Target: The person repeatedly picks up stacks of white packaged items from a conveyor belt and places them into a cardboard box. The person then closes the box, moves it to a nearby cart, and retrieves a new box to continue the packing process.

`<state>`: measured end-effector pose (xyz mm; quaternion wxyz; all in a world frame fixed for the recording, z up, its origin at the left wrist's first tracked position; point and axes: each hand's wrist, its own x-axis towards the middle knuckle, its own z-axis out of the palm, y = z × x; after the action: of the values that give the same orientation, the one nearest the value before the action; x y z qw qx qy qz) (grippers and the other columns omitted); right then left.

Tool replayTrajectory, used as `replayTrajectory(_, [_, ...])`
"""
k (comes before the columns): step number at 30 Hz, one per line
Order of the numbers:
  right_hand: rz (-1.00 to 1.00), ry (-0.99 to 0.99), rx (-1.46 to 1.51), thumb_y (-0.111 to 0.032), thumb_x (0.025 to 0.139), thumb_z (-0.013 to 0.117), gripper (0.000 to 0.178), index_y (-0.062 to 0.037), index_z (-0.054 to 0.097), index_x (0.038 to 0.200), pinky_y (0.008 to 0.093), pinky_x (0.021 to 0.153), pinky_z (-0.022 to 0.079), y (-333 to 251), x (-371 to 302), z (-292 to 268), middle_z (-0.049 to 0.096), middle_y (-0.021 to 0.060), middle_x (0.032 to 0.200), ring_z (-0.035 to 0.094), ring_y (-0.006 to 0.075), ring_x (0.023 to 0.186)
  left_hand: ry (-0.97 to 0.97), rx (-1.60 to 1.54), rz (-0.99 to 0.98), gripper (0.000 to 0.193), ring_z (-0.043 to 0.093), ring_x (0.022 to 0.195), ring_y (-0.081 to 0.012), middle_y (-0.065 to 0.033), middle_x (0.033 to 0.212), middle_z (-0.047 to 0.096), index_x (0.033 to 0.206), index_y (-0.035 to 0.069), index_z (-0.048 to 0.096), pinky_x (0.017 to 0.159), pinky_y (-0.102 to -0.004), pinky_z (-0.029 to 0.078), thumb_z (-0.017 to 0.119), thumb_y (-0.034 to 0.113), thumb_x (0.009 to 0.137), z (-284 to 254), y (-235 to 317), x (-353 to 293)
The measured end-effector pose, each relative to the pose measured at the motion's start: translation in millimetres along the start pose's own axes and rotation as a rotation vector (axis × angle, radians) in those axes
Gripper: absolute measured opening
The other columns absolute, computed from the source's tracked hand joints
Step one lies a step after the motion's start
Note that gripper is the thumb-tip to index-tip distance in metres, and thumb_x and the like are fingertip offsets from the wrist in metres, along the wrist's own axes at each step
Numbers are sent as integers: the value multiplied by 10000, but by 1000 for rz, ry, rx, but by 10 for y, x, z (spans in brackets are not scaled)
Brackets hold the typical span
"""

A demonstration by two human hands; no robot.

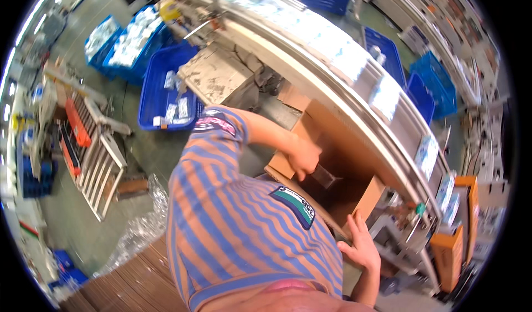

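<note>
An open brown cardboard box stands in front of me against the conveyor, its flaps up. My left hand is over its left side with the fingers curled downward; what they hold, if anything, is hidden. Just beyond those fingertips, inside the box, shows a small brownish piece with pale edges, too blurred to name. My right hand is open, its fingers stretched out against the outside of the right flap. Deep shadow hides most of the box's bottom.
The conveyor carries several white-and-blue packs past the box. Blue crates with white packs stand at the left, near a metal rack. Clear plastic film lies on the floor. At the right is an orange carton.
</note>
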<state>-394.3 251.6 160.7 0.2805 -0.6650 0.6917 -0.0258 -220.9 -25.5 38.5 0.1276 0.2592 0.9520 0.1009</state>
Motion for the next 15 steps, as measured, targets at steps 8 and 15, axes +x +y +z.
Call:
replayTrajectory(8, [-178,694,-328,-382,683,699,472,-73,605,1028,411,862,335,21,900,615,559,123,1099,540,280,950,747,-49,-610,715,473,1086,-279,-137,1134,539,1202,1,467,885,-524,347,637,485,705,-834,58,-14])
replayTrajectory(15, [15,647,-372,-359,771,615,594,-77,467,1273,482,1017,232,118,883,502,436,131,1331,392,299,1232,527,-166,-466,742,178,1358,-319,-206,1424,263,1385,37,276,1088,-499,121,531,462,834,-76,197,-340])
